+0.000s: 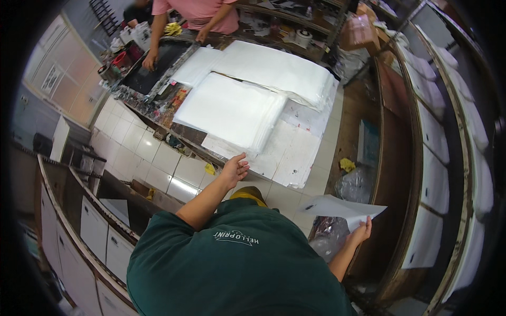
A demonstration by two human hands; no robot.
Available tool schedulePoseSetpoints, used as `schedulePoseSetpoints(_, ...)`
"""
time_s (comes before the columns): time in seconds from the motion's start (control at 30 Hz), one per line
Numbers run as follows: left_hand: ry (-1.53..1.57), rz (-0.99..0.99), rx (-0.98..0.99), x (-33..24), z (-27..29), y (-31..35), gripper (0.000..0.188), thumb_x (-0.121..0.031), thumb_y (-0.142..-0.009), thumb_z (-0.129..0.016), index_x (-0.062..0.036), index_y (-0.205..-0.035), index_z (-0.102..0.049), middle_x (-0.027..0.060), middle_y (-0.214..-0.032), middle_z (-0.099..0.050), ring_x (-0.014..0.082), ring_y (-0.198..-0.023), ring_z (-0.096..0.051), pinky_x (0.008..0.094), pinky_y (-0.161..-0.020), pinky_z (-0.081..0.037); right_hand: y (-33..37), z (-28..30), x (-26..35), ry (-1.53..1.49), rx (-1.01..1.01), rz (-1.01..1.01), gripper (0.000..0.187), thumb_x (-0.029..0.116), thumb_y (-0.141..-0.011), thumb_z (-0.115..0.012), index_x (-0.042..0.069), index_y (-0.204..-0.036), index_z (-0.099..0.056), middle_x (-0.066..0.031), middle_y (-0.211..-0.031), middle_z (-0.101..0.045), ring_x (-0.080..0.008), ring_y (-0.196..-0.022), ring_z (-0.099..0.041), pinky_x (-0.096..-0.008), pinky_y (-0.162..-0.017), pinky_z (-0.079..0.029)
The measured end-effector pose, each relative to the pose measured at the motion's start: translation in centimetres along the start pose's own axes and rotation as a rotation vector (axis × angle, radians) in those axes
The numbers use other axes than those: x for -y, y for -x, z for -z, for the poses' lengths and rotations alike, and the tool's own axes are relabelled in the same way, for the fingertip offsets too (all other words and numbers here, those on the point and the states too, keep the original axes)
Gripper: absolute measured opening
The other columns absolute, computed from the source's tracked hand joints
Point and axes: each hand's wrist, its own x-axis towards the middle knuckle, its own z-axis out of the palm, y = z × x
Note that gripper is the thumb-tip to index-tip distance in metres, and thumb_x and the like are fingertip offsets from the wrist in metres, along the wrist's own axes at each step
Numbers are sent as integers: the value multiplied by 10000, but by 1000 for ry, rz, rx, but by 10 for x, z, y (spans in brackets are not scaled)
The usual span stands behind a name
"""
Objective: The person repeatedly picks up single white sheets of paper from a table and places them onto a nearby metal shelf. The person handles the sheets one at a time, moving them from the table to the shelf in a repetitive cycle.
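My right hand point(361, 230) grips the edge of a thin white sheet point(342, 208) with a small dark print near one corner. The sheet bends and hangs over the right side, above some clear plastic. My left hand point(235, 170) holds nothing; its fingers are loosely curled and apart, beside the near edge of the work table. On that table lies a stack of white sheets point(232, 111), close beyond my left hand. A second, wider white stack point(279, 68) sits behind it.
A co-worker in a pink top point(197, 16) stands across the table, one hand on a dark framed screen point(158, 64). A rack carrying white printed sheets point(433, 152) runs along my right; another rack point(95, 224) is at my left. Cardboard boxes point(361, 32) stand at the back right.
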Motion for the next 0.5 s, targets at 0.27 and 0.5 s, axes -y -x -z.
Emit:
schedulePoseSetpoints(0.27, -33, 4, 55, -26, -7, -31, 463, -397, -827, -552, -123, -1190, -463, 102, -1215, -406, 209, -1068, -437, 315, -816, -374, 36, 19, 27, -45, -258, -46, 389, -73, -713, -470, 12, -1077, -579, -60, -926, -581, -156, -828, -542, -263, -761, -431)
schedulePoseSetpoints(0.5, -12, -129, 111, -87, -11, -41, 525, -413, -837, -529, -104, -1246, -414, 146, -1296, -354, 261, -1207, -356, 359, -966, -304, 41, -4, 32, -50, -267, 102, 324, -71, -740, -466, 0, -1030, -591, -76, -963, -579, -157, -840, -545, -268, -756, -436)
